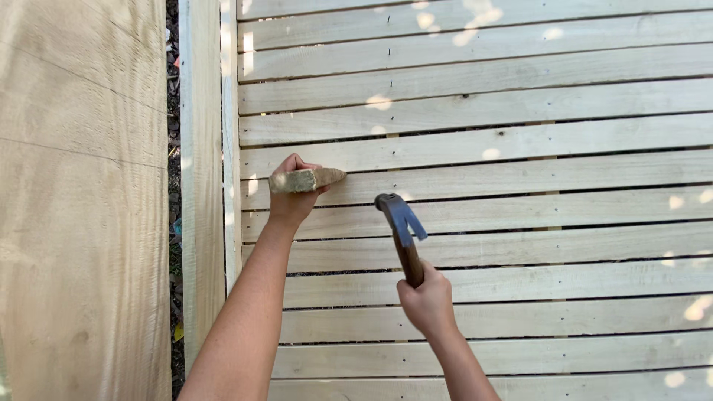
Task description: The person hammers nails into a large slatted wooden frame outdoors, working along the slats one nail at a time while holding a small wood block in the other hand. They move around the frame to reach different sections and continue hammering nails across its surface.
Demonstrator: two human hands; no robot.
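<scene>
My left hand (292,194) grips a short pointed piece of wood (310,179), held level over a slat of the pale wooden slatted panel (520,178). Its tip points right. My right hand (425,301) holds a claw hammer (399,223) by its brown wooden handle. The blue-grey steel head is raised above the slats, a little right of and below the wood piece's tip. The hammer head does not touch the wood piece.
A vertical pale timber post (200,186) runs along the panel's left edge. Wide rough boards (82,200) lie at the far left, with a narrow strip of leaf-littered ground (174,223) between them and the post. Small nail heads dot the slats.
</scene>
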